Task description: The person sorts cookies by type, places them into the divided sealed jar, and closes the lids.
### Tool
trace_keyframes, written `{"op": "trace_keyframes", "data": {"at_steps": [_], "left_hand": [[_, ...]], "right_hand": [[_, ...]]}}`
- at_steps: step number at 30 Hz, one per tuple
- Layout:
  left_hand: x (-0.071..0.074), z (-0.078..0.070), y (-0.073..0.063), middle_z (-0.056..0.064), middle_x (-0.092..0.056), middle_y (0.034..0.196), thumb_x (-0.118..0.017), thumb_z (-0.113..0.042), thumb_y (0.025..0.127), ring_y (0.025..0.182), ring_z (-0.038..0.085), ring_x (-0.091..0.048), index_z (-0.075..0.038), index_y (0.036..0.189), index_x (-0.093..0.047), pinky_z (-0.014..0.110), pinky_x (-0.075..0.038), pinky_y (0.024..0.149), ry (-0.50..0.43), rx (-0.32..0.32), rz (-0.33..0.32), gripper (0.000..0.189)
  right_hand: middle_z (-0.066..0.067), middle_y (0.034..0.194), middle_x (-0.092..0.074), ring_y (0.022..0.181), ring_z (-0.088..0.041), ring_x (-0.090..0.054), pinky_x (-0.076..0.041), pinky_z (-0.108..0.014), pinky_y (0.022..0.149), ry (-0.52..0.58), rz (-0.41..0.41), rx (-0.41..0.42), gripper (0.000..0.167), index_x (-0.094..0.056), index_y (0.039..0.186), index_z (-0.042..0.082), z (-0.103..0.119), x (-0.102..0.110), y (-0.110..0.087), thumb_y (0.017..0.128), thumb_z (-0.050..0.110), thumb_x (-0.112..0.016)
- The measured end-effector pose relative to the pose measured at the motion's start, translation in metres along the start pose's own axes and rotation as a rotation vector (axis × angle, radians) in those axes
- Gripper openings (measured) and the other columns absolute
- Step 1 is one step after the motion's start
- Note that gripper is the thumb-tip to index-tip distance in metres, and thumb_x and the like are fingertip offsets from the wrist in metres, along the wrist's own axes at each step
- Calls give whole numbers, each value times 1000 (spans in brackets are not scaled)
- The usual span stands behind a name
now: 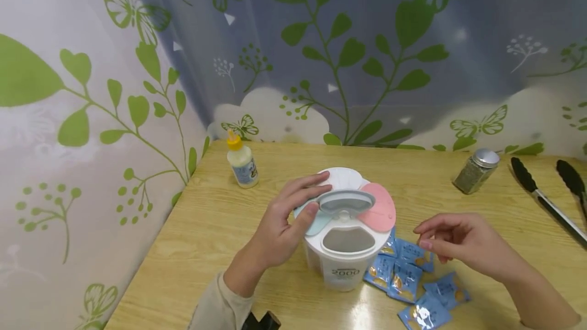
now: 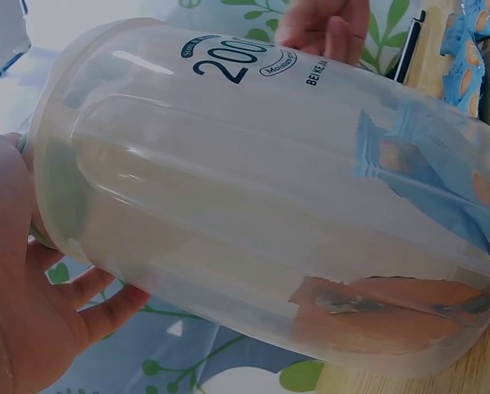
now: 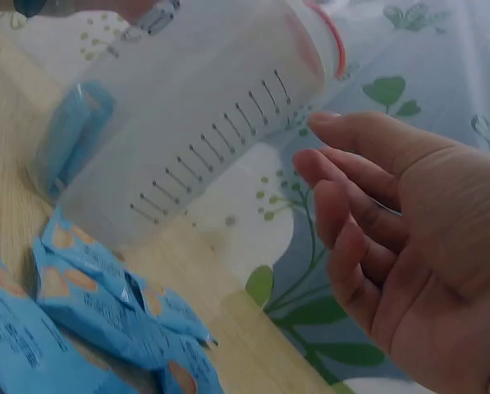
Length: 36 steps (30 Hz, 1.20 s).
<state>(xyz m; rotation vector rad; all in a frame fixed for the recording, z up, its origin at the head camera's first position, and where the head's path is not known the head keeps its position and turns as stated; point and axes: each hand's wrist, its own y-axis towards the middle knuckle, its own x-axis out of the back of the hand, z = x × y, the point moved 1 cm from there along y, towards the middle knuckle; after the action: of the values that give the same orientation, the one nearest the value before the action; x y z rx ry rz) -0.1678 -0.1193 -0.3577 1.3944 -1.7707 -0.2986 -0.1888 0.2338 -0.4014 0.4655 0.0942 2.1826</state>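
Note:
A tall translucent plastic storage canister (image 1: 346,276) stands on the wooden table, its round lid split into coloured sections. The front grey flap (image 1: 347,198) is raised over its opening, while the pink flap (image 1: 378,208) lies flat. My left hand (image 1: 279,225) rests on the lid's left side, fingers spread across the pale blue and white sections. Inside the canister, the left wrist view has a blue packet (image 2: 441,180) and an orange-brown packet (image 2: 392,316) at the bottom. Right of it my right hand (image 1: 468,243), fingers loosely bent and holding nothing, hovers by several blue snack packets (image 1: 405,279).
A small bottle with a yellow nozzle cap (image 1: 245,167) stands back left. At the back right are a glass jar with a silver lid (image 1: 477,171) and black-tipped metal tongs (image 1: 545,200). A leaf-patterned curtain (image 1: 339,65) borders the table's back and left.

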Motion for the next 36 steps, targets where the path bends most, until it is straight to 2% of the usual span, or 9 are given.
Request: {"op": "trace_keyframes", "data": {"at_steps": [4, 7, 10, 13, 15, 22, 29, 33, 36], "left_hand": [[0, 1, -1, 9, -55, 146, -45, -24, 106, 136, 25, -50, -6, 131, -64, 43, -42, 113, -1, -13, -1, 36], [0, 2, -2, 9, -55, 147, -45, -23, 106, 136, 25, -50, -6, 131, -63, 42, -42, 113, -7, -14, 2, 36], [1, 1, -3, 10, -55, 147, -44, -23, 106, 137, 25, -50, -6, 131, -63, 43, -42, 113, -10, -11, 1, 36], [1, 1, -3, 10, -55, 147, -44, -23, 106, 137, 25, -50, -6, 131, -63, 43, -42, 113, -10, -13, -7, 36], [1, 1, -3, 10, -55, 146, -45, -23, 106, 136, 26, -50, -6, 131, -64, 43, -42, 113, -13, -17, -11, 36], [0, 2, -2, 10, -55, 146, -45, -24, 106, 136, 25, -50, -6, 131, -64, 43, -42, 112, -5, -11, -10, 36], [0, 1, -1, 11, -55, 146, -44, -25, 106, 137, 26, -49, -5, 130, -64, 43, -42, 113, -11, -23, -17, 37], [-2, 2, -1, 12, -55, 146, -44, -23, 106, 137, 26, -49, -5, 130, -64, 43, -42, 113, -24, -25, -10, 36], [-2, 2, 0, 12, -55, 146, -45, -22, 105, 137, 27, -49, -5, 130, -64, 43, -43, 112, -25, -21, -15, 36]], "right_hand": [[-1, 98, -75, 61, -15, -61, -50, -35, 49, 12, 64, -9, 31, -67, 116, 0, -16, 8, -1, 91, -16, -57], [-7, 103, -75, 59, -15, -58, -47, -33, 47, 20, 145, -9, 31, -66, 117, -3, -26, 12, -2, 89, -16, -59], [-14, 107, -75, 51, -20, -47, -42, -34, 42, 97, 261, -33, 31, -62, 120, -9, -33, 15, -4, 90, -17, -57], [-18, 110, -73, 48, -29, -38, -45, -33, 39, 176, 346, -73, 31, -59, 123, -11, -39, 17, -6, 93, -15, -54], [-19, 113, -71, 48, -31, -38, -47, -35, 38, 221, 390, -81, 33, -57, 126, -11, -43, 17, -8, 94, -16, -51], [-20, 119, -69, 45, -29, -42, -49, -29, 40, 264, 544, 21, 46, -60, 129, -5, -56, 8, -17, 87, -23, -56], [-10, 108, -73, 47, -27, -42, -43, -18, 41, 126, 555, -22, 41, -67, 122, 5, -50, -5, -22, 84, -9, -72], [-7, 100, -71, 51, -9, -44, -44, -17, 44, 50, 534, -33, 37, -69, 116, 10, -43, -11, -24, 82, 0, -78], [-3, 98, -69, 61, 8, -45, -44, -17, 46, -40, 519, -37, 33, -70, 112, 15, -40, -15, -23, 82, 9, -80]]}}
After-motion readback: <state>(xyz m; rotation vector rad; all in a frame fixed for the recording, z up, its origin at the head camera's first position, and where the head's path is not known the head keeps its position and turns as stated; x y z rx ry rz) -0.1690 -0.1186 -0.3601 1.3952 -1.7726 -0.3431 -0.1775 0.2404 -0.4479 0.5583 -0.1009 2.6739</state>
